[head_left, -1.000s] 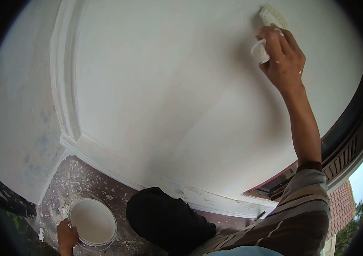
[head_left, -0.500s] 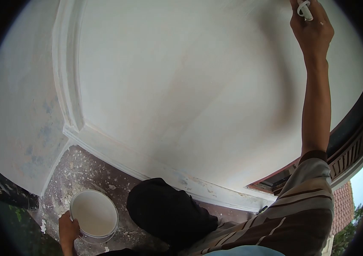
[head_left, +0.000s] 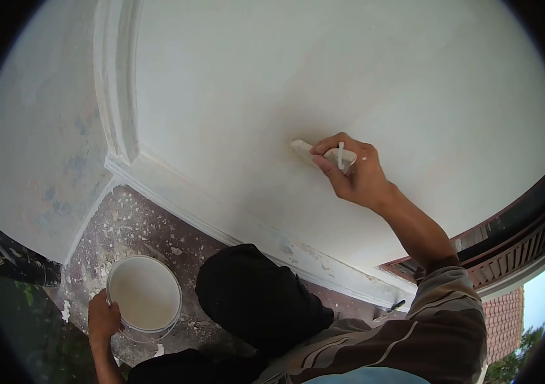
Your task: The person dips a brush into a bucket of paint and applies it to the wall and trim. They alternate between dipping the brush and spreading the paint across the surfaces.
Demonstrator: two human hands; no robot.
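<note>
My right hand (head_left: pixel 363 171) is closed around a paintbrush (head_left: pixel 302 151), its pale handle standing out past the thumb and fingers. The whitish bristles are right at the white wall (head_left: pixel 234 109), pointing left. White specks show on the knuckles. Low on the left, my left hand (head_left: pixel 103 318) grips the rim of a round bucket (head_left: pixel 178 301) of white paint, fingers curled over its near left side. The bucket is close over the spattered floor in this view, with a thin wire handle hanging at its lower edge.
A raised moulding (head_left: pixel 119 83) and a low skirting (head_left: pixel 311 262) border the wall. Paint flecks cover the dark floor (head_left: pixel 125 221). A small dark-handled tool (head_left: pixel 392 308) lies by the skirting. A louvred wooden shutter (head_left: pixel 509 259) is at right, a black cylinder (head_left: pixel 19 265) at left. My black-clad knee (head_left: pixel 253 301) juts forward.
My right hand has come down and left with the brush, from the upper right to mid-wall, the elbow now bent. My left hand stays on the bucket; the view has shifted slightly.
</note>
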